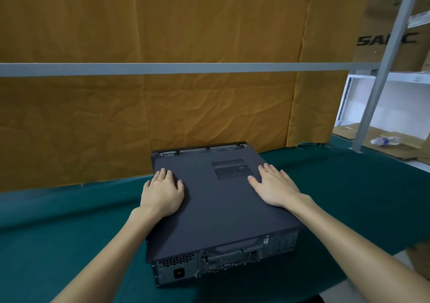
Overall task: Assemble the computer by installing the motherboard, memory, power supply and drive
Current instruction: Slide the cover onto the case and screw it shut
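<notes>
A dark grey desktop computer case (218,212) lies flat on the green-covered table (69,228), its rear ports and power socket facing me. Its top cover panel is on, with a perforated vent (231,168) toward the far right. My left hand (162,192) rests flat on the cover near its far left edge, fingers slightly bent. On the right side of the cover my right hand (274,185) lies palm down with the fingers spread. Motherboard, memory, power supply and drive are hidden inside the case.
An orange-brown cloth (162,104) hangs behind the table, crossed by a grey metal bar (186,69). Grey shelving (381,69) with cardboard boxes stands at the right. A plastic bottle (385,141) lies on cardboard beyond the table's right end.
</notes>
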